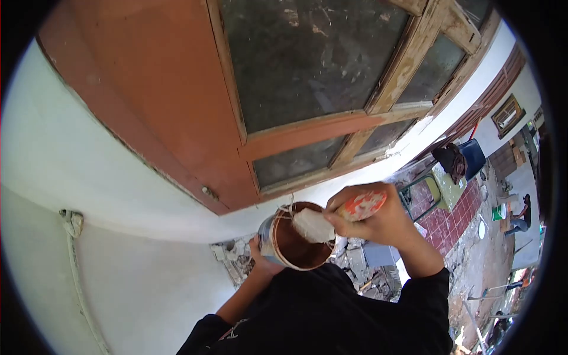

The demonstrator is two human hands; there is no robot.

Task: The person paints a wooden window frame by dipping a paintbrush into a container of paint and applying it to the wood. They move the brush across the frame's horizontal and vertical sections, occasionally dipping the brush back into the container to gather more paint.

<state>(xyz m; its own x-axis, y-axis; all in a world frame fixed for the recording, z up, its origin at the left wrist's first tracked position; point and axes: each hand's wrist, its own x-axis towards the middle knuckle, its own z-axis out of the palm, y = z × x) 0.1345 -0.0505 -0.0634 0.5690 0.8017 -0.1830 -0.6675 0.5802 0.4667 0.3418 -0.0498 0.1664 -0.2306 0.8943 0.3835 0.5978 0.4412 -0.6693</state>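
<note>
1. Head view: the left hand (pixel 260 255) wraps its fingers around the paint can (pixel 291 242), just below centre, keeping it level near the window frame (pixel 307 133) at 12 o'clock.
2. The right hand (pixel 378 220), fingers clamped on the paintbrush (pixel 331 219), rests the bristles on the can's rim at 3 o'clock, probably loading or wiping paint.

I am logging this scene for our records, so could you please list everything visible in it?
paint can: one, grey outside, red-brown paint inside, held at centre below the window
paintbrush: one, red-orange speckled handle, pale bristles over the can's mouth
window frame: one, wood, partly painted red-brown, bare in places, upper centre
glass panes: several, dark and dusty, in the frame
wall: white, left and below the window
rubble: grey pieces on the ground below the can
chair: one, blue, far right
left hand: grips the can's side
right hand: fingers closed on the brush handle
</note>
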